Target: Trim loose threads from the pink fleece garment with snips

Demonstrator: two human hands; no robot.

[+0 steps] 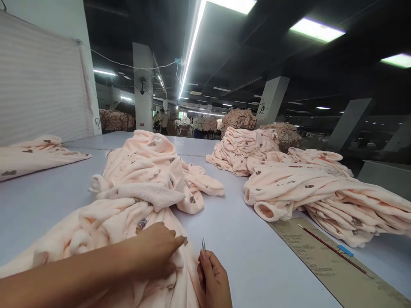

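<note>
A pale pink fleece garment (pixel 105 226) with small brown bear prints lies bunched up in front of me. My left hand (pixel 157 250) reaches across it from the left, fingers bent down and closed on the cloth; the fingertips are partly hidden. Just right of the garment's edge, my right hand (pixel 213 278) is closed around a small two-pointed metal tool (pixel 203 244). Its two slim tips point upward, and the rest is covered by my fingers, so I cannot tell whether it is snips or tweezers. More pink fleece (pixel 144 162) is heaped directly beyond.
To the right, pink garments (pixel 308 184) are stacked, with another heap (pixel 240 147) behind. A printed cardboard sheet (pixel 308 252) lies on the pale table (pixel 257 265), bearing a dark red pencil (pixel 334 248) and a blue strip (pixel 346 250). At left lies another garment (pixel 41 156).
</note>
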